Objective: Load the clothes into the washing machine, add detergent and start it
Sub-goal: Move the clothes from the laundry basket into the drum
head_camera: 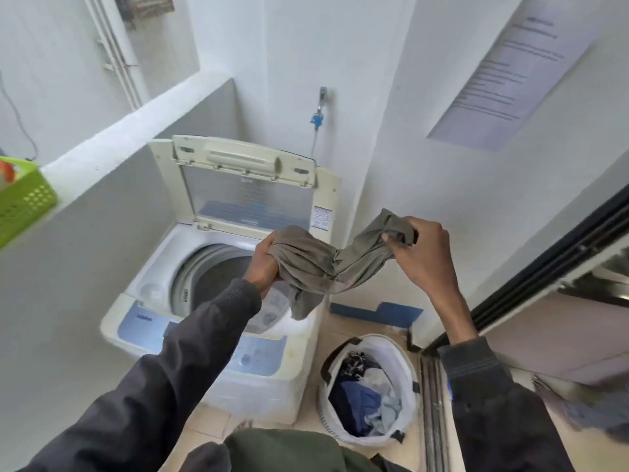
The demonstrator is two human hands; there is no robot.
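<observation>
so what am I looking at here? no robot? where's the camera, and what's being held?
There is no robot. A person wears one wide-angle camera on the head, and it looks forward and down, so the two sleeved arms coming in from the bottom are the person's own.

The left hand and the right hand each grip one end of a grey-green garment, with the fingers curled round it. It hangs between them, above the front right of the washing machine. The machine loads from the top and its lid is up.

On the floor to the right, a white laundry bag holds more clothes. A green basket sits on the ledge at the left.
</observation>
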